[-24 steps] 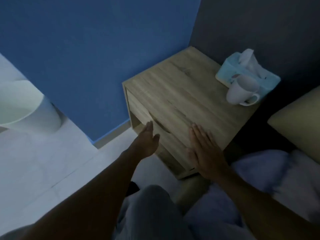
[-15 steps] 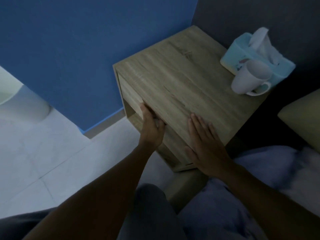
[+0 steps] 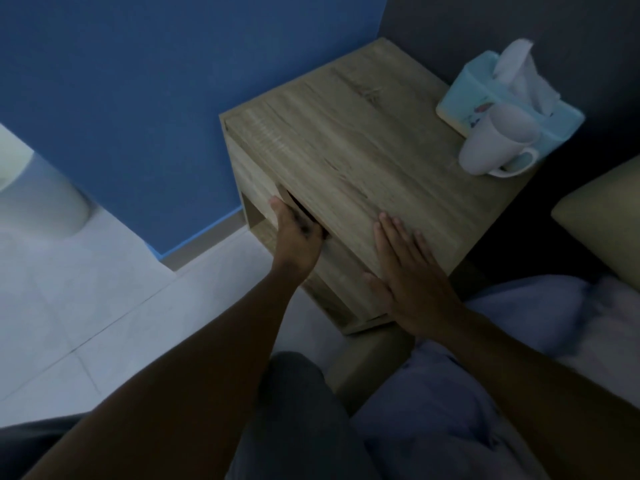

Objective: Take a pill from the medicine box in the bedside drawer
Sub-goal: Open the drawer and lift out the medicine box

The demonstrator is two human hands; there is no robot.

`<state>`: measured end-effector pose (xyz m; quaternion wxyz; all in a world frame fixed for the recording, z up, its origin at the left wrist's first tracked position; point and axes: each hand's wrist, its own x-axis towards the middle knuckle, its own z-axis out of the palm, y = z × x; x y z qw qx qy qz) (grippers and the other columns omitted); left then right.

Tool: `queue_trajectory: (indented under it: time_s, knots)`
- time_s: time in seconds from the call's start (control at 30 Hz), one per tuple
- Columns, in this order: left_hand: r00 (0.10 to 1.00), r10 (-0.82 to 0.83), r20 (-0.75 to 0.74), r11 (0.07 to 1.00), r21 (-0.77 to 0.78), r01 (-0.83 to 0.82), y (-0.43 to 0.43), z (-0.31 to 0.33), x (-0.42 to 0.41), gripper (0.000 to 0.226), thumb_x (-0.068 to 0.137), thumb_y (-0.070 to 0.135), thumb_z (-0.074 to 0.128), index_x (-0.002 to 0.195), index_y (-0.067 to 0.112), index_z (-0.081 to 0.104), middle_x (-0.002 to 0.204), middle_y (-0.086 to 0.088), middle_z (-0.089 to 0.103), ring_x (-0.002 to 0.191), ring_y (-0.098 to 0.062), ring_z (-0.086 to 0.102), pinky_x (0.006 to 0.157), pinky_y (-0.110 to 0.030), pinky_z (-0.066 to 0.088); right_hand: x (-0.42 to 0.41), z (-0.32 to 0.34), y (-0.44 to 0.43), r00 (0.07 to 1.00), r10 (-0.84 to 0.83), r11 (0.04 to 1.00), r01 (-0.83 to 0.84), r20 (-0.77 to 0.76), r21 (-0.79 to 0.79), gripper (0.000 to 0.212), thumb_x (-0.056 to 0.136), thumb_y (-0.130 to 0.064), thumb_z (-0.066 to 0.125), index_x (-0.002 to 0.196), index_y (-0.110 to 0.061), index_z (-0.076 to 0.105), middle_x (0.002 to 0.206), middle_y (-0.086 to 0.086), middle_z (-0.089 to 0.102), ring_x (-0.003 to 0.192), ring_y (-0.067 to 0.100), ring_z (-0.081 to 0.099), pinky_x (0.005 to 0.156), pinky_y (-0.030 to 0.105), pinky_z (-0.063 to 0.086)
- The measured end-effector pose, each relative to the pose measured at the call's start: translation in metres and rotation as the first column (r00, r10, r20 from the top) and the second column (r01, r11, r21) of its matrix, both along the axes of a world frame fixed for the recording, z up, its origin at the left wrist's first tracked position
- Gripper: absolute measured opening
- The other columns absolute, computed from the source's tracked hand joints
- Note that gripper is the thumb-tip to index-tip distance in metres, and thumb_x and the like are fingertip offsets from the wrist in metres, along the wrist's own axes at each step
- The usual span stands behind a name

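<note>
A: Where was the drawer at that moment?

B: In the front of the light wooden bedside cabinet [image 3: 363,140], under its top board. The wood-fronted drawer [image 3: 254,183] showed only a dark slot at its upper edge; how far it stood out I could not tell.

A: And the left hand?

B: The left hand [image 3: 296,233] was at that slot, fingers curled over the drawer's upper edge and hooked into the gap, thumb lying along the front.

A: The right one?

B: The right hand [image 3: 408,282] lay flat on the near corner of the cabinet top, fingers straight and slightly spread, gripping nothing.

A: The medicine box?

B: Not visible; the inside of the drawer was hidden.

A: Anything on top?

B: At the far right corner, a pale blue tissue box [image 3: 485,98] with a white tissue sticking up, and a white ceramic mug [image 3: 491,145] tilted against it, handle toward the person. The room was dim, with a blue wall [image 3: 138,81] behind.
</note>
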<state>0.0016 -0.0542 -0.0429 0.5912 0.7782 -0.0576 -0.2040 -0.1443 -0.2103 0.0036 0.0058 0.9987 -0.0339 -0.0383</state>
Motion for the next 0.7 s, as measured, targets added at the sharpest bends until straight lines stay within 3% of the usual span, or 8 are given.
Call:
queue_trajectory:
  time_s: [0.13, 0.2, 0.3, 0.5, 0.57, 0.63, 0.7]
  knots:
    - [0.997, -0.004, -0.079, 1.0, -0.006, 0.003, 0.018, 0.002, -0.003, 0.097, 0.094, 0.029, 0.055, 0.153, 0.024, -0.022, 0.16, -0.013, 0.031, 0.137, -0.029, 0.046, 0.108, -0.046, 0.045, 0.001, 0.0, -0.001, 1.0, -0.02, 0.998, 0.02, -0.005, 0.056, 0.077, 0.1, -0.056, 0.016, 0.16, -0.01, 0.004, 0.17, 0.006, 0.0, 0.157, 0.019, -0.001, 0.126, 0.042, 0.003]
    - [0.994, -0.016, -0.106, 0.999, -0.038, 0.012, 0.033, 0.001, -0.006, 0.097, 0.094, 0.025, 0.056, 0.153, 0.029, -0.02, 0.154, -0.014, 0.038, 0.116, -0.018, 0.059, 0.088, -0.031, 0.056, 0.0, 0.001, 0.0, 1.0, -0.016, 0.999, 0.017, -0.012, 0.051, 0.077, 0.1, -0.057, 0.014, 0.16, -0.01, 0.003, 0.17, 0.006, -0.002, 0.157, 0.019, -0.002, 0.126, 0.042, 0.003]
    - [0.994, -0.02, -0.108, 0.999, -0.047, 0.015, 0.056, -0.004, -0.012, 0.098, 0.092, 0.021, 0.058, 0.152, 0.036, -0.018, 0.148, -0.012, 0.045, 0.092, -0.008, 0.064, 0.057, -0.011, 0.054, 0.001, 0.003, 0.001, 1.0, -0.015, 0.999, 0.016, -0.014, 0.042, 0.078, 0.099, -0.057, 0.014, 0.16, -0.009, 0.004, 0.17, 0.008, 0.0, 0.157, 0.021, 0.0, 0.125, 0.041, 0.003]
    - [0.993, 0.007, -0.118, 0.999, 0.044, -0.002, 0.097, -0.006, -0.022, 0.097, 0.092, 0.024, 0.058, 0.152, 0.036, -0.017, 0.154, -0.014, 0.04, 0.088, -0.011, 0.067, 0.051, -0.007, 0.051, 0.002, 0.005, 0.001, 1.0, -0.021, 0.999, 0.022, -0.017, 0.033, 0.079, 0.097, -0.053, 0.028, 0.16, -0.007, 0.011, 0.169, 0.011, 0.008, 0.156, 0.026, 0.01, 0.124, 0.047, 0.011]
    - [0.994, 0.014, -0.11, 0.998, 0.067, -0.007, 0.111, -0.004, -0.027, 0.097, 0.092, 0.025, 0.058, 0.153, 0.033, -0.017, 0.158, -0.012, 0.035, 0.097, -0.013, 0.067, 0.057, -0.007, 0.053, 0.002, 0.006, 0.001, 1.0, -0.019, 0.999, 0.019, -0.019, 0.025, 0.079, 0.098, -0.051, 0.034, 0.159, -0.006, 0.012, 0.169, 0.012, 0.009, 0.156, 0.027, 0.011, 0.124, 0.048, 0.011]
    - [0.995, 0.027, -0.096, 0.994, 0.109, -0.017, 0.125, -0.004, -0.033, 0.096, 0.093, 0.026, 0.057, 0.154, 0.03, -0.017, 0.16, -0.008, 0.031, 0.12, -0.023, 0.06, 0.07, -0.011, 0.052, 0.002, 0.006, 0.002, 1.0, -0.024, 0.999, 0.024, -0.015, 0.03, 0.078, 0.099, -0.047, 0.041, 0.159, -0.006, 0.014, 0.169, 0.013, 0.01, 0.156, 0.027, 0.011, 0.124, 0.049, 0.011]
    - [0.994, 0.047, -0.095, 0.99, 0.139, -0.034, 0.138, -0.004, -0.038, 0.094, 0.094, 0.027, 0.057, 0.155, 0.029, -0.015, 0.161, -0.005, 0.029, 0.133, -0.027, 0.05, 0.066, -0.005, 0.049, 0.003, 0.007, 0.002, 0.999, -0.028, 0.999, 0.028, -0.023, 0.037, 0.078, 0.1, -0.046, 0.043, 0.159, -0.006, 0.013, 0.169, 0.012, 0.009, 0.156, 0.027, 0.01, 0.124, 0.048, 0.009]
